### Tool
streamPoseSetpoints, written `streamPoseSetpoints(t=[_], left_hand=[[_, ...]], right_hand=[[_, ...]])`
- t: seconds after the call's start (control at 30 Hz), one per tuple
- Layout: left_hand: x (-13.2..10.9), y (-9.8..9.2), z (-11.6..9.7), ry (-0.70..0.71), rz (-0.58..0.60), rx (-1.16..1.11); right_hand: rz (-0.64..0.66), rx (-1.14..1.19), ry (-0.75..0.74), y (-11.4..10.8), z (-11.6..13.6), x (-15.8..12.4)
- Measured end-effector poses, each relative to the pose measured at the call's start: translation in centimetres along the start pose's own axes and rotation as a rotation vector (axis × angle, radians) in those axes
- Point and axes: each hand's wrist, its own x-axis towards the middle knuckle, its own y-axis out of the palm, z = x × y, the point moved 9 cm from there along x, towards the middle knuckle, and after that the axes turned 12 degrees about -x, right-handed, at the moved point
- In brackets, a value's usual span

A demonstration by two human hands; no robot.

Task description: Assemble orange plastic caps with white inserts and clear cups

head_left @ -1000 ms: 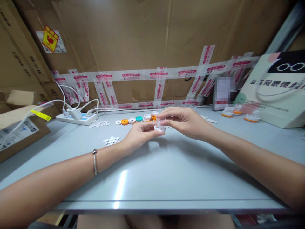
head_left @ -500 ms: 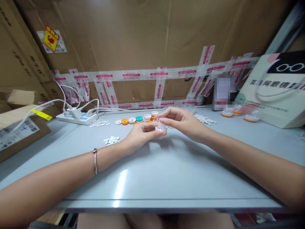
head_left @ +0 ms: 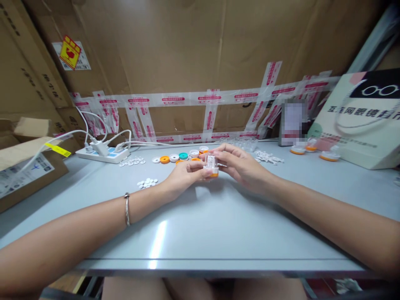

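Note:
My left hand point(head_left: 183, 176) and my right hand point(head_left: 239, 164) meet above the middle of the grey table point(head_left: 200, 225). Between their fingertips is a small clear plastic piece on an orange-rimmed white base point(head_left: 212, 166), held upright. The left fingers pinch the base from the left. The right thumb and fingers close on the clear top part. A metal bangle point(head_left: 126, 209) sits on my left wrist. Just behind the hands lies a row of round caps point(head_left: 178, 158) in white, orange and teal.
Small white discs point(head_left: 146, 183) lie in clusters left of the hands, and more white bits point(head_left: 268, 157) to the right. A white power strip point(head_left: 103, 153) with cables sits at the back left. Taped cardboard point(head_left: 200, 83) walls the back; a paper bag point(head_left: 359, 121) stands right.
The right hand has dropped slightly and its fingers have closed more tightly round the clear top of the piece. The left hand holds its place. The view has shifted a little.

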Motion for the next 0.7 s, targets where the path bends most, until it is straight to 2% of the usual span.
streamPoseSetpoints(t=[0.1, 0.27, 0.4, 0.47, 0.57, 0.7], left_hand=[[0.0, 0.2, -0.2, 0.013, 0.019, -0.008], [-0.2, 0.3, -0.7, 0.029, -0.014, 0.083], [-0.1, 0.2, -0.5, 0.037, -0.015, -0.003], [-0.1, 0.2, -0.5, 0.039, -0.013, -0.01], [-0.1, 0.3, -0.4, 0.016, -0.009, 0.021], [-0.2, 0.2, -0.6, 0.03, -0.033, 0.034]], right_hand=[[0.008, -0.001, -0.021, -0.1, 0.0, 0.1], [-0.15, -0.07, -0.056, -0.9, 0.1, -0.2], [-0.046, 0.013, -0.047, 0.0, 0.0, -0.2], [-0.057, -0.022, -0.05, -0.1, 0.0, -0.3], [-0.149, -0.152, -0.062, -0.9, 0.0, -0.3], [-0.049, -0.077, -0.069, 0.1, 0.0, -0.3]])
